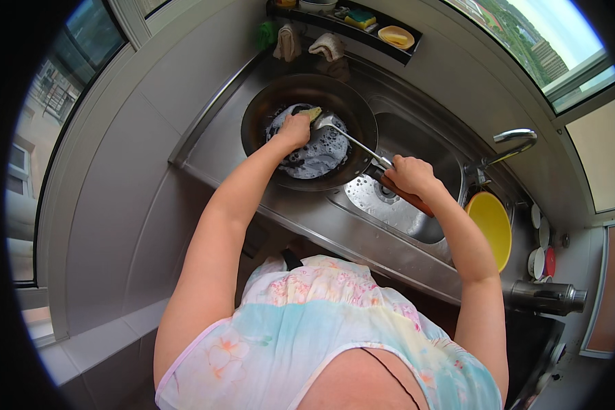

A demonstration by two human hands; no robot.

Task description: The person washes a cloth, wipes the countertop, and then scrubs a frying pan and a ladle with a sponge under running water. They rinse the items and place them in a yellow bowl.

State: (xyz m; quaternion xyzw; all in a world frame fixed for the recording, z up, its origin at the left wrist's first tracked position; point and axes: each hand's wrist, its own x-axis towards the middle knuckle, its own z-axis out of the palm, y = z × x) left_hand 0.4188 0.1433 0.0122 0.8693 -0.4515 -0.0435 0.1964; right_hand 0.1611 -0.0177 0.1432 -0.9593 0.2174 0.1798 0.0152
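A dark wok [359, 110] with a wooden-ended handle rests on the steel drainboard and reaches over the left edge of the sink. White suds [320, 154] and dark liquid lie in its bottom. Inside the wok, my left hand [295, 130] grips a yellow sponge [313, 113] beside the head of a metal spatula [324, 121]. My right hand [412, 176] is closed around the spatula's handle, just above the wok's handle [415, 199]. The left fingertips are partly hidden by the hand itself.
The steel sink basin [415, 133] has a curved faucet [507, 146] at its right. A yellow bowl [489, 225] leans beyond it, near stacked small bowls [536, 263] and a steel cylindrical container [543, 297]. A black shelf [338, 23] holds a sponge [360, 19] and soap dish [396, 37]; cloths [328, 47] hang below.
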